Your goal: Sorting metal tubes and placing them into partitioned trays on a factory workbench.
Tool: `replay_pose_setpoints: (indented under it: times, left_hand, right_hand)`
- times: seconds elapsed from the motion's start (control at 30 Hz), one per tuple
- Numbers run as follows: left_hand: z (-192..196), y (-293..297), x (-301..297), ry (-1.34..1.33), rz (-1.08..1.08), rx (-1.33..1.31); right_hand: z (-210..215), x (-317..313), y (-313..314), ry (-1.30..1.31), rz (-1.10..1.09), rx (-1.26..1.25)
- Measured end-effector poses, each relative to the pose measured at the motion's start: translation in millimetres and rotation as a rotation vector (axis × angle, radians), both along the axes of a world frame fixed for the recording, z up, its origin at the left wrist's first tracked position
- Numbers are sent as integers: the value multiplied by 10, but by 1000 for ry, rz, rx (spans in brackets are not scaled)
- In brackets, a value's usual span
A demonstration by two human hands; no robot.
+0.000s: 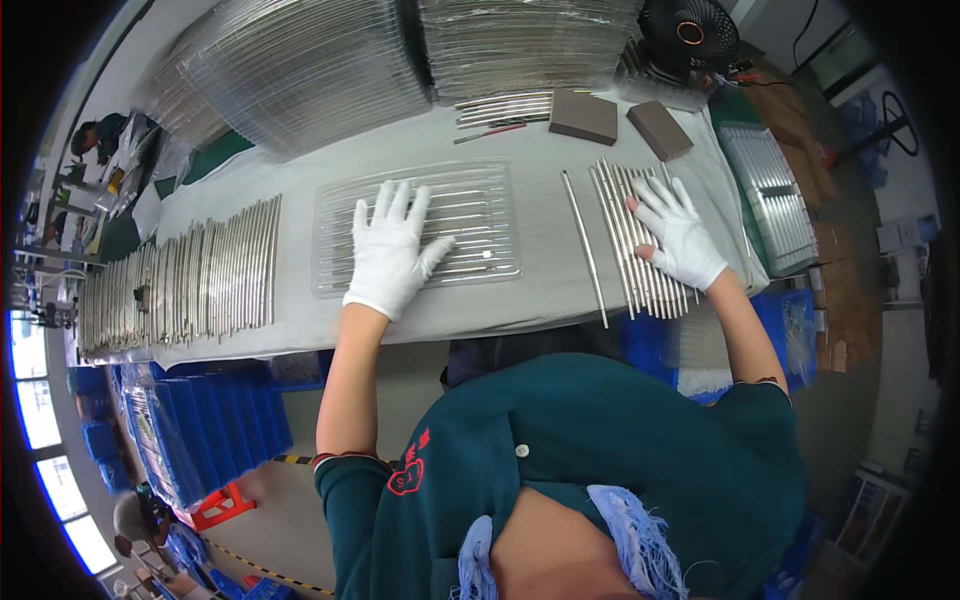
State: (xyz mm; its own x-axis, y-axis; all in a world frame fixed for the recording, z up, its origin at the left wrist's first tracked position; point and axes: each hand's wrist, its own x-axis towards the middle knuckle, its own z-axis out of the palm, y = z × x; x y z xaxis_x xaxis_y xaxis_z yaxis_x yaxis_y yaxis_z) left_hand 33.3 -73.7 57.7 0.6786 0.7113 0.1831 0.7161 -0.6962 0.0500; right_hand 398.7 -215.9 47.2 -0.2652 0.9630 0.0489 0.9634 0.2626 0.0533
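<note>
Metal rods lie in a tight row on the right of the desk, side by side and running near to far, which I judge keeps them from rolling and makes them easy to take one by one. One single rod lies apart, just left of that row. My right hand, in a white glove, rests flat on the row with the fingers spread wide; it presses on the rods and grips none of them.

In the middle of the desk sits a clear plastic tray with grooves, a few rods already lying in them. My left hand, gloved too, lies open and flat on the tray, fingers fanned, seemingly to hold it steady.

Far left, a long bank of rods covers the desk. At the far edge stand stacks of clear trays, two brown blocks and a small black fan.
</note>
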Motion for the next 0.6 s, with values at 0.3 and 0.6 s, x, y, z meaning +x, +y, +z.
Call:
replay_pose_setpoints:
  times: [0.3, 0.6]
  left_hand:
    - [-311, -687, 1431, -207, -490, -105]
    - [-504, -67, 2080, -381, -227, 42]
  right_hand:
    - [-90, -221, 454, 411, 81, 204]
    - [-316, -110, 914, 401, -177, 307]
